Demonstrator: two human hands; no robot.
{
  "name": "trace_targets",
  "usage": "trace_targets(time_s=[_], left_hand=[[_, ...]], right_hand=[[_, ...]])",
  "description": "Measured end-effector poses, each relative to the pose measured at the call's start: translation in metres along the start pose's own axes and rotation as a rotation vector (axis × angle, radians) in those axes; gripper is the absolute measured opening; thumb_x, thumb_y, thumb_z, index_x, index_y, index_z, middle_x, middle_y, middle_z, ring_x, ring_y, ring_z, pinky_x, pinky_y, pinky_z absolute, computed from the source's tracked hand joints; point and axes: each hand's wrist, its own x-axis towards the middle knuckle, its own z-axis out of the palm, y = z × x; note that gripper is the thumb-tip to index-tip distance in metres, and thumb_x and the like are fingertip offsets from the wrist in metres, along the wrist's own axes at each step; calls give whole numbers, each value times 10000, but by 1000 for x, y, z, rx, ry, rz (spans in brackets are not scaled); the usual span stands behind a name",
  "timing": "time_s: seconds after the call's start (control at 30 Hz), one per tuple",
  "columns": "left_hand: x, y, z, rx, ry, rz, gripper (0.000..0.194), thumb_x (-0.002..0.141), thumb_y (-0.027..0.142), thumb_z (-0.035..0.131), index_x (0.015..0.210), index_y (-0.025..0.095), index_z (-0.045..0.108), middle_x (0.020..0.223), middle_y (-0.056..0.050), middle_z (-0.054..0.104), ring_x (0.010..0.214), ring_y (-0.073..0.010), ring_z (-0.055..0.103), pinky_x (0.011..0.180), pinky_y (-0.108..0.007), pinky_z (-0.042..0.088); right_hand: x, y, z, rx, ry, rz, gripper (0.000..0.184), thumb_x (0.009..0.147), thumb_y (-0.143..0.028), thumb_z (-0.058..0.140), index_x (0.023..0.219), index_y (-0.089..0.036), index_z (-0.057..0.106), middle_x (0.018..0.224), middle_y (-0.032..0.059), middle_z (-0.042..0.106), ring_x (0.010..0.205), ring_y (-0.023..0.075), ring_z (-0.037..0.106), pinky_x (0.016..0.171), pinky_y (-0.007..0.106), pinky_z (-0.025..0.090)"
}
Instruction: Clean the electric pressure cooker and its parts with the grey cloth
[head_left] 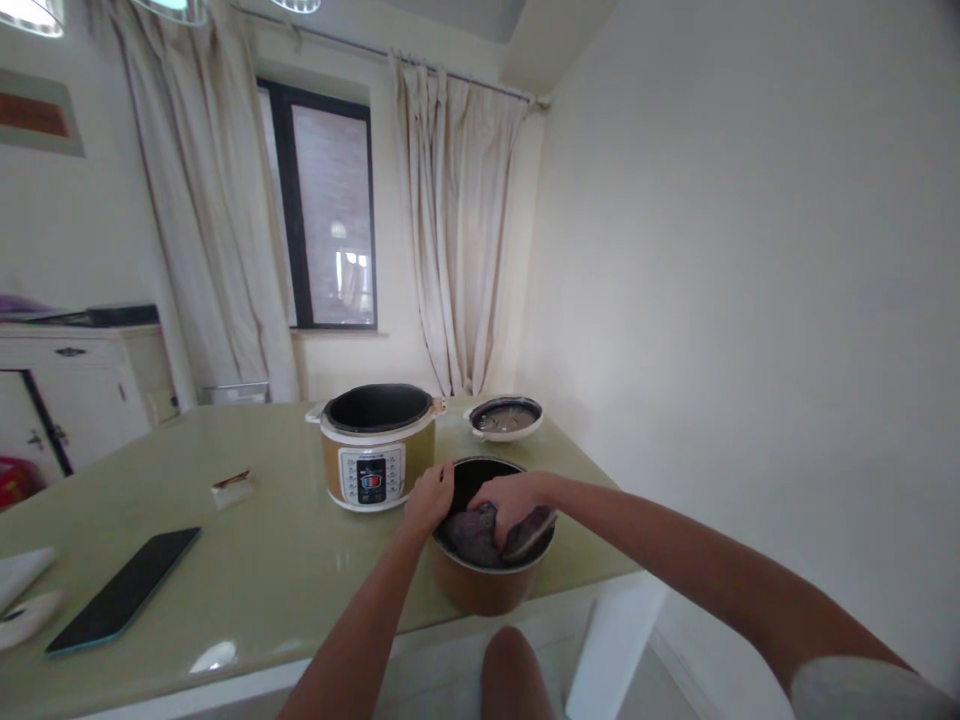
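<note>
The inner pot [486, 592], dark inside and brownish outside, stands near the front edge of the table. My left hand [431, 498] grips its rim on the left side, with fingers over the edge. Inside the pot, my right hand [513, 505] is closed on a bunched dark grey cloth [469, 535]; part of the cloth spreads toward the right wall. Some of my right fingertips are hidden in the folds. Just behind to the left sits an electric pressure cooker [416, 460] with a control panel, its top uncovered. Its lid [504, 434] lies upside down behind the pot.
On the left of the green-topped table [285, 560] lie a dark tablet-like slab [127, 590], a white rounded object [28, 620] and a small white packet [233, 489]. A wall [750, 300] rises at the right. My knee [514, 675] is below the table's front edge.
</note>
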Motion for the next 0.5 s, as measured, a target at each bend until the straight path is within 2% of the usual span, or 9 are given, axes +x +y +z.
trace_targets(time_s=[0.1, 0.17, 0.23, 0.3, 0.4, 0.47, 0.5], left_hand=[[-1, 1, -1, -1, -7, 3, 570, 1133, 446, 275, 1385, 240, 743, 1418, -132, 753, 1328, -276, 701, 1098, -373, 508], [-3, 1, -2, 9, -5, 6, 545, 1128, 437, 302, 1408, 252, 732, 1430, -117, 748, 1332, -277, 697, 1103, -380, 513], [-5, 0, -3, 24, 0, 12, 480, 1100, 374, 395, 1459, 282, 700, 1468, -92, 729, 1349, -273, 685, 1116, -383, 513], [-7, -1, -4, 40, 5, 18, 497, 1054, 262, 454, 1499, 304, 671, 1484, -79, 719, 1352, -272, 682, 1124, -389, 515], [-10, -2, -4, 53, 3, 21, 597, 1004, 137, 424, 1532, 302, 649, 1453, -95, 734, 1305, -289, 709, 1108, -423, 533], [-11, -3, -4, 56, -3, 25, 642, 982, 106, 417, 1552, 307, 632, 1450, -100, 735, 1285, -299, 718, 1097, -441, 543], [-11, -3, -4, 56, -6, 28, 654, 975, 100, 423, 1559, 315, 625, 1453, -97, 733, 1286, -301, 717, 1098, -443, 544]], right_hand=[[21, -17, 15, -41, 200, 71, 745, 734, -337, 856, 1425, -110, 692, 1312, 195, 771, 1128, 371, 758, 928, 400, 589], [31, -23, 26, -43, 216, 136, 716, 778, -294, 791, 1448, -76, 666, 1308, 236, 766, 1103, 385, 772, 881, 409, 603], [35, -21, 34, -38, 148, 142, 691, 784, -254, 755, 1452, -101, 671, 1278, 214, 783, 1082, 369, 781, 856, 399, 607], [33, -12, 39, -43, 9, 108, 666, 789, -239, 733, 1447, -145, 689, 1229, 170, 804, 1042, 342, 789, 830, 389, 609], [25, 6, 47, -112, -185, 77, 547, 803, -235, 709, 1345, -190, 760, 1113, 114, 822, 962, 317, 790, 793, 397, 609], [22, 18, 50, -177, -245, 77, 446, 793, -238, 734, 1232, -221, 808, 1040, 83, 821, 957, 313, 785, 819, 410, 607], [22, 23, 52, -201, -218, 91, 381, 778, -234, 758, 1152, -232, 829, 1000, 76, 816, 961, 318, 782, 841, 425, 604]])
